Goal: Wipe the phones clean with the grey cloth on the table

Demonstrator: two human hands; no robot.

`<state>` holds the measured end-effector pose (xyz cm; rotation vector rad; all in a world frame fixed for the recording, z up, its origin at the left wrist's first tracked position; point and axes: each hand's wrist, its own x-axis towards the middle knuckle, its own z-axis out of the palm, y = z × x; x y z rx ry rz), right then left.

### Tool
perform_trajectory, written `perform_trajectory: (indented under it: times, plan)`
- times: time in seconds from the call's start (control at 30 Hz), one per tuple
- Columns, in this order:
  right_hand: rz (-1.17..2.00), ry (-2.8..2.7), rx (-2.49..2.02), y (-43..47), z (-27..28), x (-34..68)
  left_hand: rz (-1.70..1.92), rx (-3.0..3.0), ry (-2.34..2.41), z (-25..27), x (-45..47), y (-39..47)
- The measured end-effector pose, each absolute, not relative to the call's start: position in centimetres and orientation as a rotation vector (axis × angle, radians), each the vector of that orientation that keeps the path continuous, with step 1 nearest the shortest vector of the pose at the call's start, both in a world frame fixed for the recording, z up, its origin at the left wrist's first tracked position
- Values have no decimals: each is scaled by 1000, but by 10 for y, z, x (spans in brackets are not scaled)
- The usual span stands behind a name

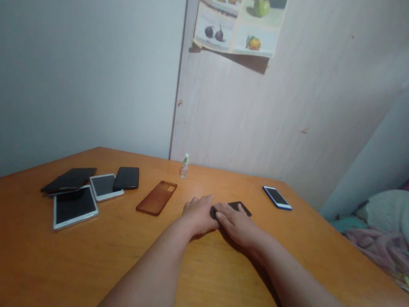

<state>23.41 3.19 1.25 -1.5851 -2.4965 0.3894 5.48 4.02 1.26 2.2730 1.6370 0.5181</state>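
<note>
A dark, flat phone (244, 208) is at the middle of the table, partly hidden under my fingers. My right hand (236, 223) lies across it, its fingers over the upper face and the right end sticking out beyond them. At the phone's left end, my left hand (200, 216) grips the edge with bent fingers; its thumb is close to my right fingertips. To the left of my hands lies a brown translucent phone case (157, 198) with a camera cutout. A small clear bottle (184, 166) with a pale top stands upright behind them.
On the left are a white tablet (75, 206), a smaller white device (105, 186), a black phone-like device (126, 178) overlapping it, and a black folder-like case (69, 179). A blue-edged phone (277, 198) lies right on the wooden table (134, 255). Bedding (400, 227) is beyond the right edge.
</note>
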Motion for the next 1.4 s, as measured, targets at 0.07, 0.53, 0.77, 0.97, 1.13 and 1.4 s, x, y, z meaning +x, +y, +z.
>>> perform_trajectory:
  times: [0.07,0.53,0.77,0.97,1.13,1.4]
  plan:
    - [415,-2519,-1558,32,13,235,506,2271,1633,12,54,41]
    - [336,-2527,-1609,31,17,241,537,2317,1616,5,52,48]
    - [241,-2300,-1893,40,23,259,545,2348,1612,-2,49,53]
    - [489,-2561,-1425,20,24,234,559,2346,1609,-3,51,53]
    - [418,-2457,-1635,27,30,244,545,2338,1618,2,50,49]
    - [455,-2593,-1515,14,29,237,557,2352,1605,-1,50,51]
